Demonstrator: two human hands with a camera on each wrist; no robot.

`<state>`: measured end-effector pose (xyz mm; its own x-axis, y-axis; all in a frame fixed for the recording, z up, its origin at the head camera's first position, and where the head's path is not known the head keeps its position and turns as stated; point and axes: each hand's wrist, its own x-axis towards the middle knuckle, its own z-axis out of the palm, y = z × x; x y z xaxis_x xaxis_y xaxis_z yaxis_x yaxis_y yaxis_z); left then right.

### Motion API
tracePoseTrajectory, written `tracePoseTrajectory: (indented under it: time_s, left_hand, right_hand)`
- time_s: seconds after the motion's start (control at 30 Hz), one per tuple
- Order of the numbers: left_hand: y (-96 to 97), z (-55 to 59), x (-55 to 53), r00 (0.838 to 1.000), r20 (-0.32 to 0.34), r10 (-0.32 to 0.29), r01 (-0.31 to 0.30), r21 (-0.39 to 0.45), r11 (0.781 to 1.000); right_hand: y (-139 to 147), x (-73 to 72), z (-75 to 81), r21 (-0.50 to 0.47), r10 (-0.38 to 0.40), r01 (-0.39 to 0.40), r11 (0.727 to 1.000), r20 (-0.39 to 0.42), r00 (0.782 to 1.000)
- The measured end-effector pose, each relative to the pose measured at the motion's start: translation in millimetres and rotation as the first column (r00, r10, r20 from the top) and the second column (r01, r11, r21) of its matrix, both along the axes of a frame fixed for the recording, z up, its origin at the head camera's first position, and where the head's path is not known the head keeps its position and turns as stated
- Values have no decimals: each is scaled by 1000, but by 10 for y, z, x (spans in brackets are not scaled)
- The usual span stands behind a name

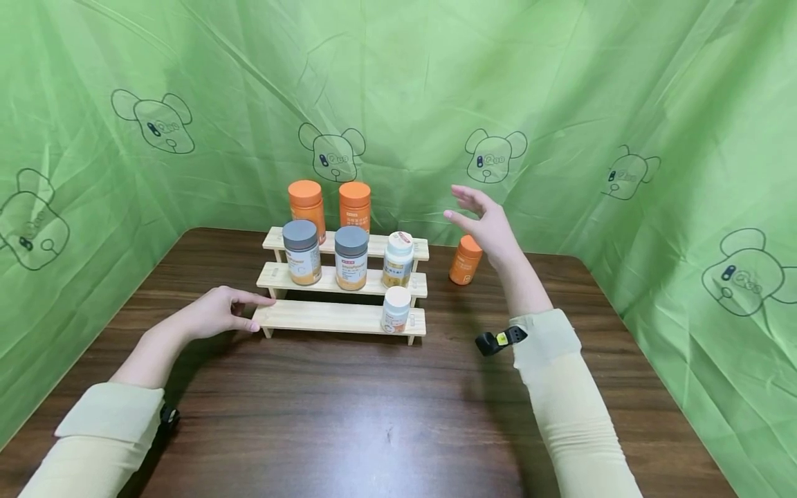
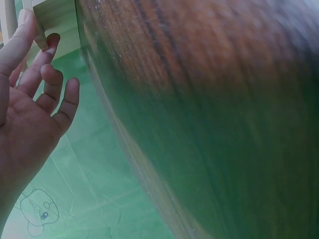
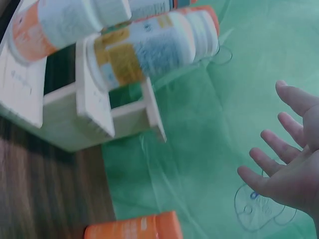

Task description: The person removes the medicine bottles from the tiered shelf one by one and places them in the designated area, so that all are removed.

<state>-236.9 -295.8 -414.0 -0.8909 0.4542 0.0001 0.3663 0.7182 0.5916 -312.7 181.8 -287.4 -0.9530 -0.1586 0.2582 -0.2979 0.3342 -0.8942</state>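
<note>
My left hand (image 1: 214, 311) is at the left end of a three-step wooden display shelf (image 1: 324, 316). Its thumb and index finger hold the end of the lowest step between them, and the other fingers are loosely bent in the left wrist view. Raised in the air, my right hand (image 1: 488, 225) has spread fingers and nothing in it. It is nearest an orange bottle (image 1: 465, 261) on the table, right of the shelf. Two orange bottles (image 1: 306, 207) stand on the top step. On the middle step are two grey-lidded jars (image 1: 302, 259) and a white-capped bottle (image 1: 398, 261).
A small white bottle (image 1: 396, 311) stands at the right end of the lowest step. Dark wood-grain table (image 1: 349, 415) lies under everything. Green cloth (image 1: 411, 83) with bear drawings hangs behind and at both sides, close to the table's edges.
</note>
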Motion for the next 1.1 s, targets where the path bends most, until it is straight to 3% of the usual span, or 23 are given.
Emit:
tracePoseTrajectory:
  time_s: [0.43,0.67,1.1]
  left_hand:
    - [-17,-38,3,1000,-5,11,-10,4,1000]
    - [-23,-45,-7,1000,-12,5,-5,9,1000]
    - [-31,-60,-34,1000,-11,1,-1,17,1000]
  right_hand:
    - [-356,7,206,-42,109,-110,993,-33,993]
    - [-548,49,327,-44,165,-165,985,-9,986]
    - [-873,-109,217,-60,258,-257,964,9,966]
